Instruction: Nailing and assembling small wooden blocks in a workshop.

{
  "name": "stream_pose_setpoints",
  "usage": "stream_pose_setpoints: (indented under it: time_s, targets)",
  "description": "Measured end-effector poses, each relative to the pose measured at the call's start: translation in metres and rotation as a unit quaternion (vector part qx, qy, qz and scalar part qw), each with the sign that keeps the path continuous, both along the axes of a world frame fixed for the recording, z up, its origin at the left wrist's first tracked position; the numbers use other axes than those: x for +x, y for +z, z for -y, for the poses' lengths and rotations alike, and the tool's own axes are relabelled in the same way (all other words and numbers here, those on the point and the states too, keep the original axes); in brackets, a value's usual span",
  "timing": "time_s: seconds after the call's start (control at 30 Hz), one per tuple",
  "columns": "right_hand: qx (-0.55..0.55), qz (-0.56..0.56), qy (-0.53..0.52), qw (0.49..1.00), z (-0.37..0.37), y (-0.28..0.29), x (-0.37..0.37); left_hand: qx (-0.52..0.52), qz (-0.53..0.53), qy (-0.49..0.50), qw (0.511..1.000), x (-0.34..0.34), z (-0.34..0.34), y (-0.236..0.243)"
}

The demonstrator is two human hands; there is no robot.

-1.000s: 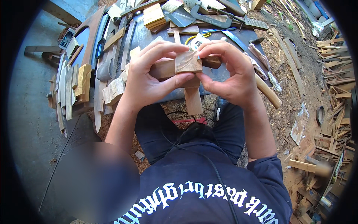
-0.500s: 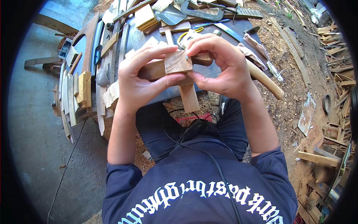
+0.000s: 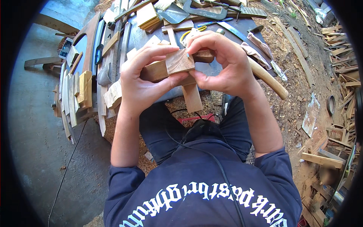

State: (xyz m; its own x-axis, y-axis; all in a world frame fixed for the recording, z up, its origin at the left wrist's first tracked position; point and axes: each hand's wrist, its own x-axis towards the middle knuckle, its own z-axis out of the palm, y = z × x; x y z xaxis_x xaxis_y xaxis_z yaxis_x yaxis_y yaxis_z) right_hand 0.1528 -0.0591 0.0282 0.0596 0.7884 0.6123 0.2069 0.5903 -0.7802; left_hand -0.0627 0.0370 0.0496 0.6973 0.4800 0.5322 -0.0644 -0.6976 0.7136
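Observation:
A small squared wooden block (image 3: pixel 177 63) is pinched between my two hands above the workbench. My left hand (image 3: pixel 141 70) grips its left side with fingers above and thumb along the lower edge. My right hand (image 3: pixel 223 62) holds the right side, index finger at the top corner and thumb at the lower corner. A tiny blue spot shows by the right fingertips; I cannot make out what it is. Below the block lie a brown wooden bar (image 3: pixel 155 72) running crosswise and a paler piece of wood (image 3: pixel 192 98) pointing toward me.
The dark workbench (image 3: pixel 242 28) carries a C-clamp (image 3: pixel 206 12), a stack of thin boards (image 3: pixel 146 17), yellow-handled scissors (image 3: pixel 186 34) and a rounded wooden handle (image 3: pixel 267 78). Wood strips (image 3: pixel 72 94) line the left side. Scrap wood (image 3: pixel 344 68) is heaped at the right. A phone (image 3: pixel 66 48) sits far left.
The block has tilted slightly and shifted a little to the left between my fingers. Both hands keep their hold on it.

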Motion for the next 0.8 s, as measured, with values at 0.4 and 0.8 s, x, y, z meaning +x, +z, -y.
stream_pose_setpoints:
  time_s: [0.4, 0.8]
  targets:
    - [0.004, 0.02, -0.021, 1.0, -0.001, 0.0, 0.0, 0.009, -0.041, 0.008, 0.999, 0.0, -0.003, 0.01]
    - [-0.048, -0.024, -0.212, 0.976, 0.033, -0.019, 0.074, -0.004, -0.008, 0.005, 1.0, 0.002, -0.011, 0.003]
